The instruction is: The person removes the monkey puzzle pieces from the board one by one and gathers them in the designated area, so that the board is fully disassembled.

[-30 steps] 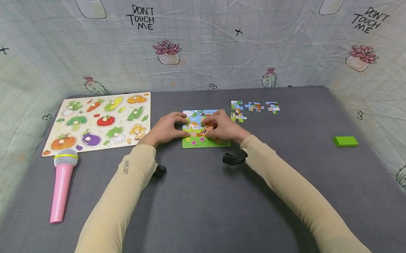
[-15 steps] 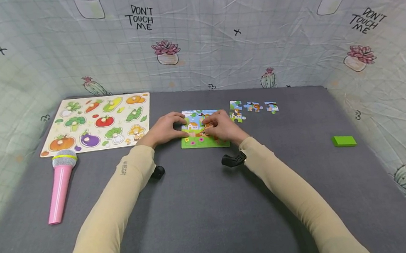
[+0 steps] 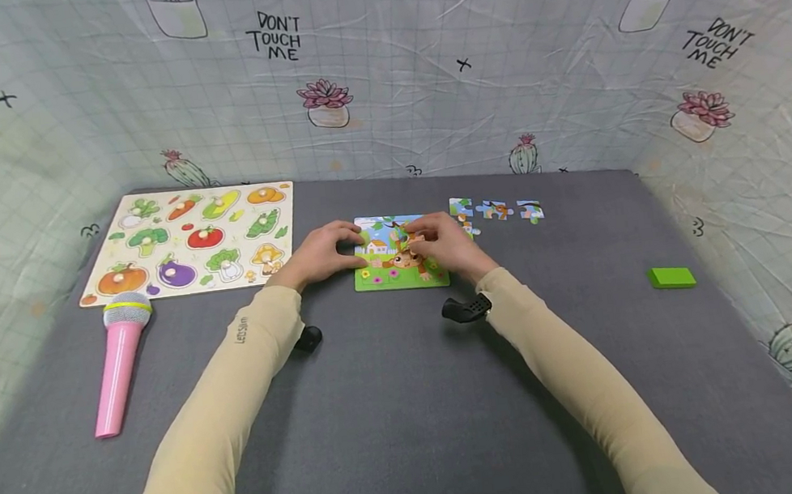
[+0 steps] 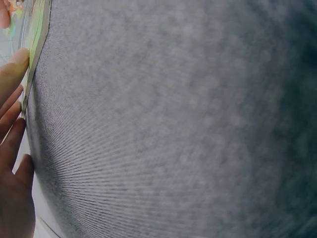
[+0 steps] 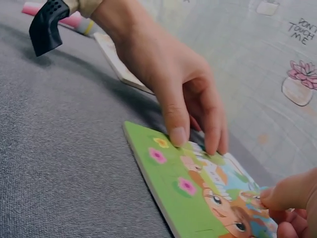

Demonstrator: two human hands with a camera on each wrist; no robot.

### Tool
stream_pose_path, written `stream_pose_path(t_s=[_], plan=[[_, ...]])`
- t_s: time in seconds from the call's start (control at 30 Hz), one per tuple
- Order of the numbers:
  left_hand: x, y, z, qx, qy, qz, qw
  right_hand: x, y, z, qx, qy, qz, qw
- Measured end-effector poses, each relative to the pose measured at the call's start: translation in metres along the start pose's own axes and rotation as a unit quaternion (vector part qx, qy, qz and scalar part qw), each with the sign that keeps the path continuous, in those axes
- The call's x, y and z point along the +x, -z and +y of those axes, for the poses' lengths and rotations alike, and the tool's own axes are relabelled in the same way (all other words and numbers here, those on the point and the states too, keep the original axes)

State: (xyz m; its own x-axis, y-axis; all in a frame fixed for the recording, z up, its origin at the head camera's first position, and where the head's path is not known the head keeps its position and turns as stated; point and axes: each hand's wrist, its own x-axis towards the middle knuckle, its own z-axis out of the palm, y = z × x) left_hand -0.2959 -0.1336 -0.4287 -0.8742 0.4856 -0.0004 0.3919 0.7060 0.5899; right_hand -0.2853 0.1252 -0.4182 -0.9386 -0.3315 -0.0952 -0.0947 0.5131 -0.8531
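Observation:
A small jigsaw puzzle board (image 3: 392, 277) with a cartoon animal, a house and flowers on green lies flat on the table. My left hand (image 3: 323, 253) holds its left side, thumb on the near part and fingertips farther back, as the right wrist view shows. Over the right part is my right hand (image 3: 449, 245), thumb and fingers together. They pinch what looks like a jigsaw piece (image 5: 251, 198) at the picture's surface; the hand hides most of it. Just right of the board lie several loose jigsaw pieces (image 3: 494, 209), one partly behind the right hand.
A wooden vegetable peg puzzle (image 3: 178, 239) lies at the back left. A pink toy microphone (image 3: 119, 368) touches its near edge. On the right is a green block (image 3: 672, 277). A printed cloth wall (image 3: 398, 133) encloses the grey table (image 3: 400, 409).
My right hand has shifted a little to the right and back across the board, uncovering more of the animal's face. The left hand keeps its place at the left side.

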Motion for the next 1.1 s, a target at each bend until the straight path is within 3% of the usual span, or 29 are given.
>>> stream_pose_path(t_s=[0.3,0.6,0.9,1.1], plan=[[0.001,0.000,-0.003,-0.004,0.005,0.002,1.0000,-0.010,0.018,0.007,0.057,-0.014,0.044,0.9973],[0.000,0.001,-0.002,-0.004,0.002,-0.004,1.0000,-0.028,0.051,0.034,0.115,-0.044,0.097,0.9876],[0.000,0.001,-0.003,-0.008,0.005,-0.009,0.9999,-0.038,0.082,0.061,0.091,-0.083,0.132,0.9836],[0.002,-0.001,-0.006,-0.009,0.000,-0.005,1.0000,-0.046,0.101,0.073,0.047,-0.098,0.136,0.9848]])
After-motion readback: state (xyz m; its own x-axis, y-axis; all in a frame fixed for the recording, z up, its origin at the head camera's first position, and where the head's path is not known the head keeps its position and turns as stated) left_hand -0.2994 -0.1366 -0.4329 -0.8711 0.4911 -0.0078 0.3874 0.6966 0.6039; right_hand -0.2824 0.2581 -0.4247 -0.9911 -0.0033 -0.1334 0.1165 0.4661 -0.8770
